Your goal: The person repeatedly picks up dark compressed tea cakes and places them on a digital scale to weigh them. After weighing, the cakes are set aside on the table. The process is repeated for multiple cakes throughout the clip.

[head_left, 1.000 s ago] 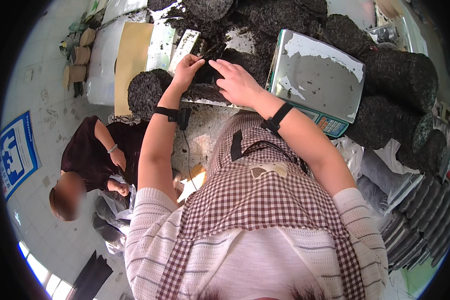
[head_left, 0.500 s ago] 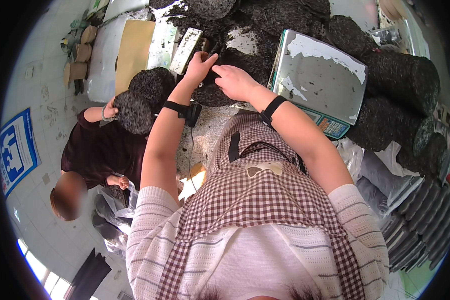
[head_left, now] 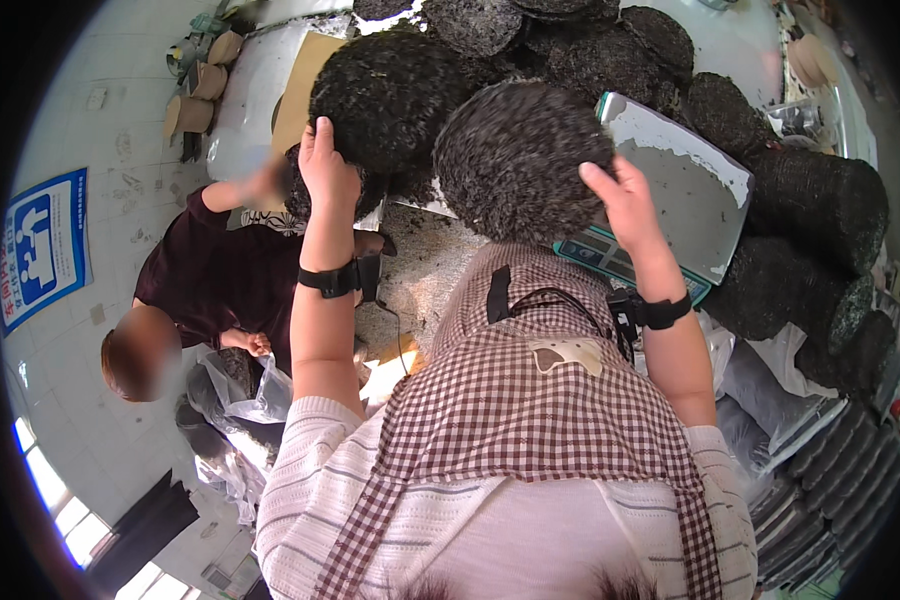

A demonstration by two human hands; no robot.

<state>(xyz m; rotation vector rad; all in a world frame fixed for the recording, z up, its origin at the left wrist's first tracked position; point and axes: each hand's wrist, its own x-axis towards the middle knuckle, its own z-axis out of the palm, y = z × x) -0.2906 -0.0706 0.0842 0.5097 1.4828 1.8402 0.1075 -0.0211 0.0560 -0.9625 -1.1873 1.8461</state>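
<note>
My left hand (head_left: pixel 330 172) grips the near-left edge of a round, black-green disc of dried seaweed (head_left: pixel 388 98), thumb and fingers pinching its rim. In my right hand (head_left: pixel 625 203) is the right edge of a second seaweed disc (head_left: pixel 520 160), held flat and slightly blurred by motion. The two discs are side by side in front of me, with the right one nearer my apron. Behind them lies a heap of similar discs (head_left: pixel 610 70) on the table. Parts of the fingers under both discs are hidden.
A table scale (head_left: pixel 675 185) with a grey platform and keypad stands right of my right hand. More stacked seaweed discs (head_left: pixel 820 200) lie beyond it. A co-worker (head_left: pixel 215 260) in dark clothing sits at left, one blurred hand near the table. Filled plastic bags (head_left: pixel 770 400) are at lower right.
My hands, earlier close together over the heap, have moved apart, and each now holds a seaweed disc. The co-worker's hand no longer shows holding up a disc. The view has shifted slightly.
</note>
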